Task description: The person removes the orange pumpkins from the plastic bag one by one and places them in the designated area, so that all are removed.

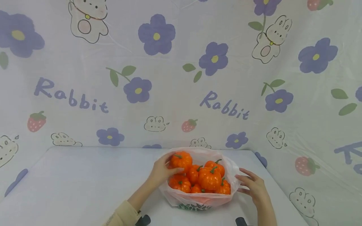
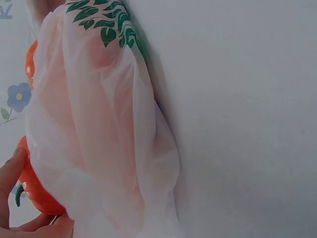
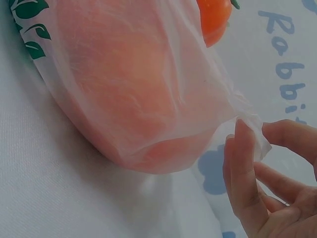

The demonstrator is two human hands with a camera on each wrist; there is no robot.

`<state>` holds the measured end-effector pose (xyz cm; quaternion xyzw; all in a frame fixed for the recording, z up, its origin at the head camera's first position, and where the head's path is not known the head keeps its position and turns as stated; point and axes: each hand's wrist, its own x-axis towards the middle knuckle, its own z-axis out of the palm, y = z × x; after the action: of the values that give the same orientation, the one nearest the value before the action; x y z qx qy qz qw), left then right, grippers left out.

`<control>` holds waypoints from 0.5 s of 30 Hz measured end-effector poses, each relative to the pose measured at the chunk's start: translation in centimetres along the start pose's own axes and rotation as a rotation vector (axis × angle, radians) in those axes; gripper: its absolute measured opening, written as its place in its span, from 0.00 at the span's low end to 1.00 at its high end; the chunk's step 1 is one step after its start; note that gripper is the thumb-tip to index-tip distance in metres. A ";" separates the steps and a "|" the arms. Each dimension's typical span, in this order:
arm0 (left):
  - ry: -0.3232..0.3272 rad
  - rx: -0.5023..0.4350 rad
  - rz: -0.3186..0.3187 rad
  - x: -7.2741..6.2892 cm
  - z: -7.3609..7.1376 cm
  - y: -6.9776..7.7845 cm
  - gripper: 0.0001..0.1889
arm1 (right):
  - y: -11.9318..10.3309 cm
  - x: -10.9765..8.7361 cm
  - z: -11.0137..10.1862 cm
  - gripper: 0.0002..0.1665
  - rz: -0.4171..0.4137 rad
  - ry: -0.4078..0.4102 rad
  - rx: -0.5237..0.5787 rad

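A translucent white plastic bag (image 1: 217, 201) with green leaf print stands on the table, its mouth open, holding several small orange pumpkins (image 1: 210, 179) with green stems. At the bag's left side my left hand (image 1: 161, 170) grips one pumpkin (image 1: 182, 160) at the top of the pile, thumb in front and fingers behind. The left wrist view has that pumpkin (image 2: 39, 188) between thumb and fingers beside the bag wall. My right hand (image 1: 254, 186) is at the bag's right edge. In the right wrist view its fingers (image 3: 242, 168) and thumb pinch a fold of the plastic.
The bag stands on a white-covered table (image 1: 85, 185). Behind and to the right hangs a curtain (image 1: 175, 81) printed with rabbits, purple flowers and strawberries. Dark rounded pieces (image 1: 145, 220) show at the bottom edge near the wrists.
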<state>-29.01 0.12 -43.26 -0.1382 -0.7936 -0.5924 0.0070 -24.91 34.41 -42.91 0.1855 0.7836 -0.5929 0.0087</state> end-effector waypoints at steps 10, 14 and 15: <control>0.046 0.018 0.051 -0.6 -2.0 0.4 0.37 | 0.1 -0.3 0.1 0.40 -0.013 0.012 0.018; 0.062 0.047 0.050 -1.0 -3.1 0.5 0.37 | 0.4 -0.4 0.0 0.40 -0.016 0.011 0.021; 0.066 0.056 0.052 -1.1 -3.3 0.4 0.38 | 0.4 -0.4 0.1 0.40 -0.016 0.012 0.023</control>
<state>-28.39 -3.13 -42.05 -0.1389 -0.8054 -0.5738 0.0523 -24.45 34.35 -43.21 0.1828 0.7783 -0.6007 -0.0027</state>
